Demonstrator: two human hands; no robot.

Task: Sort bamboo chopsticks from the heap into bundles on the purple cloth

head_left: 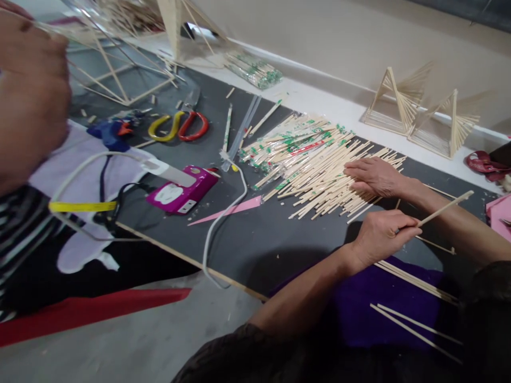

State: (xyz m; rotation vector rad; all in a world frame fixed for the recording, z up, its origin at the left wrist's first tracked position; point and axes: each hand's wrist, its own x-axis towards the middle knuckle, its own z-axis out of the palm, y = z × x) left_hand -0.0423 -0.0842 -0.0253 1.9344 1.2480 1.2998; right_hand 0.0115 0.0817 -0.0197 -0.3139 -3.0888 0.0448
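Note:
My left hand is closed around one end of a pale wooden chopstick, which points up to the right. Farther back, my right hand lies with fingers stretched out on the right side of a heap of loose chopsticks. Its fingertips touch the sticks; whether any is under the palm is hidden. Paper-and-plastic-wrapped chopsticks with green print lie on the heap's left part. Several bare chopsticks rest across the purple cloth on my lap.
Two fanned stick models stand on the white ledge. Scissors, a magenta device, a white cable and a pink strip lie leftward. At far left, another person's hand is near a stick frame.

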